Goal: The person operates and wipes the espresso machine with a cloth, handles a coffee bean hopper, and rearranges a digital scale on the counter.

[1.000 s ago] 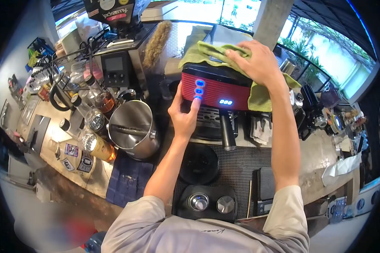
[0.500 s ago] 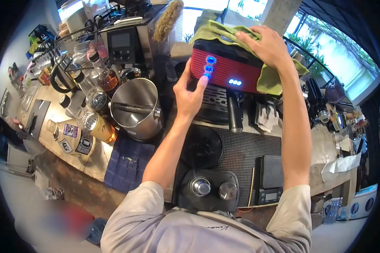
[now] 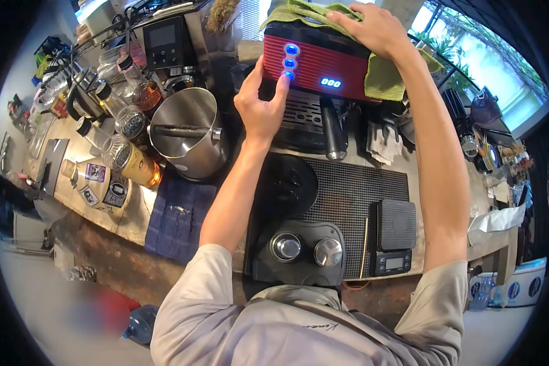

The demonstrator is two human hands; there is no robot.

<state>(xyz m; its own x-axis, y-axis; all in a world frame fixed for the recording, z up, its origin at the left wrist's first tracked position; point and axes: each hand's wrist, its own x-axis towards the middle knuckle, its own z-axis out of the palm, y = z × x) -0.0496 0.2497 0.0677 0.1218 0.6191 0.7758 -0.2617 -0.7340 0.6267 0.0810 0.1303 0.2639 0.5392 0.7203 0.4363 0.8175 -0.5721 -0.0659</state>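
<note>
A red-fronted espresso machine (image 3: 341, 64) stands before me with blue-lit buttons and a display reading 000. My left hand (image 3: 260, 110) holds its left edge, fingers round the side and thumb on the lowest lit button. On top, my right hand (image 3: 378, 30) grasps a green cloth (image 3: 311, 13) and presses it against the machine; some of its fingers are hidden. Part of the cloth hangs over the right side. A portafilter (image 3: 333, 131) with a black handle sits under the front, above the slotted drip tray (image 3: 303, 113).
To the left are a steel knock bin (image 3: 195, 155) with a crossbar, several syrup bottles (image 3: 137, 166) and a folded blue cloth (image 3: 180, 221). Nearer me, a black tamping stand (image 3: 305, 265) and a digital scale (image 3: 396, 229) flank a thin gold stick (image 3: 364, 247) by the mesh mat (image 3: 354, 192).
The view has shifted, so the machine and both hands appear higher in the frame. My left thumb stays at the lowest button and my right hand stays on the cloth.
</note>
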